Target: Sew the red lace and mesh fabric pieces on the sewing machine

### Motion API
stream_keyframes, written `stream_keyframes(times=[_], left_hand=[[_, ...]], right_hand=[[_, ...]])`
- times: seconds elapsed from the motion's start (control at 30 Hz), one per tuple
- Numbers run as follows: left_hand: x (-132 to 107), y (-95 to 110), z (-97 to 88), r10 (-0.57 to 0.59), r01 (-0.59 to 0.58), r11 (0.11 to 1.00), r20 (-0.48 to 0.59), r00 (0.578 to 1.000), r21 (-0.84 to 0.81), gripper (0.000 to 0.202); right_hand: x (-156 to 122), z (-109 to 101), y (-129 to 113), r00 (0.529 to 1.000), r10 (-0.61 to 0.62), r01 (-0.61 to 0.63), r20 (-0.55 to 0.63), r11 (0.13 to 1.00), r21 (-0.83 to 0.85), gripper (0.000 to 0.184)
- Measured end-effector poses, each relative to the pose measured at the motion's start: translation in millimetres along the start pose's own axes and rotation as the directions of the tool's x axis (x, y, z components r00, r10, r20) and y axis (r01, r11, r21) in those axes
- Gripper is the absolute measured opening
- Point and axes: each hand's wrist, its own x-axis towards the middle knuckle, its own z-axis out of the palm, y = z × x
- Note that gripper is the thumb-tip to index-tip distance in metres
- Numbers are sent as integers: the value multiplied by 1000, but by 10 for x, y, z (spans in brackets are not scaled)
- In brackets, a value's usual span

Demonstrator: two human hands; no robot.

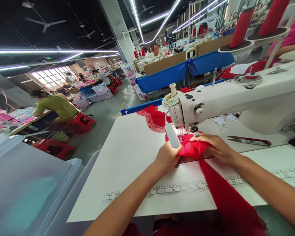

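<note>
Red fabric lies bunched under the needle of a white sewing machine. My left hand is closed at the cloth's left edge, its fingertips partly hidden behind a small white lamp lit beside the needle. On the right side, my right hand pinches the same cloth close to the presser foot. A long red strip runs from the bunched cloth over the table's front edge toward my lap. Behind the needle, more sheer red fabric spreads across the tabletop.
Thread snips lie right of my right hand. A printed ruler runs along the white table. Red thread cones stand at upper right. Plastic bins stand at left. Other people work at tables beyond.
</note>
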Motion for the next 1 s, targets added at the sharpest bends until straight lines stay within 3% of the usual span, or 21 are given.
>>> stream_keyframes(times=[0.1,0.17,0.3,0.43,0.63,1.0], left_hand=[[-52,-11,31,91,-90,990,-7,996,111,20],[-72,-10,56,153,-147,974,-19,988,172,20],[-72,5,101,256,-234,938,-58,965,254,27],[-60,27,129,316,-279,915,-87,945,293,34],[-115,91,106,310,-261,913,-116,944,315,32],[-204,92,14,248,-242,912,23,968,332,26]], right_hand=[[-58,17,4,987,-117,127,108,988,-88,35],[-100,57,-1,979,-142,170,145,965,-199,38],[-131,123,-40,974,-147,206,173,888,-411,37],[-83,110,-102,959,-232,284,165,812,-510,29],[-28,113,-107,931,-281,363,232,766,-530,30],[-59,186,-56,954,-266,298,138,788,-539,32]])
